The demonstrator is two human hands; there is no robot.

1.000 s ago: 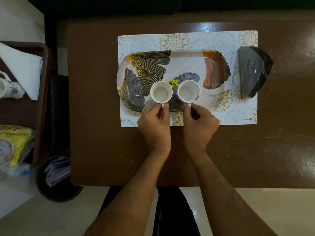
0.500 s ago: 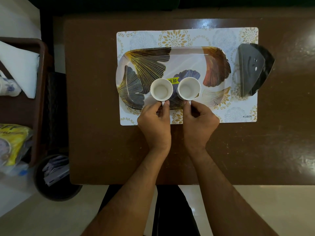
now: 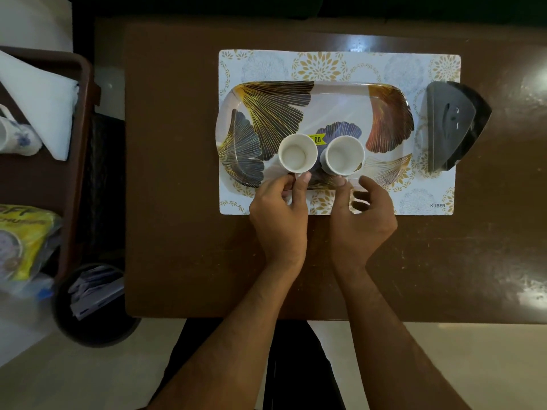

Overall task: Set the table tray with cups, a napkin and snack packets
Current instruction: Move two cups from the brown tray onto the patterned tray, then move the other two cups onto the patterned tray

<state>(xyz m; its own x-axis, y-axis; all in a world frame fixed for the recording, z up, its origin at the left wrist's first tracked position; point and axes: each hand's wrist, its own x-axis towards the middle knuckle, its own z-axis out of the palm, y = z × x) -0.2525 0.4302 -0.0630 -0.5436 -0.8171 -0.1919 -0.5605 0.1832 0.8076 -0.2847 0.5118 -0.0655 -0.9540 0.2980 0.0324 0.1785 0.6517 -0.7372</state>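
Two white cups stand side by side on the leaf-patterned tray [image 3: 384, 93], near its front edge: the left cup [image 3: 297, 153] and the right cup [image 3: 344, 155]. My left hand [image 3: 278, 220] pinches the left cup's handle between thumb and forefinger. My right hand [image 3: 362, 220] sits just in front of the right cup with its fingers spread, only the thumb tip touching the cup's near side. On a side stand at the left lie a white napkin [image 3: 44, 105], a blue-flowered cup [image 3: 17, 137] and a yellow snack packet [image 3: 20, 241].
The tray rests on a floral placemat [image 3: 325, 65] on a brown table [image 3: 177, 202]. A dark shiny triangular object [image 3: 453, 125] lies at the mat's right end. A black bin [image 3: 91, 306] with papers stands on the floor left of the table.
My right hand has let go of the right cup's handle and spread its fingers. My left hand stays on the left cup. Both cups stand where they were.
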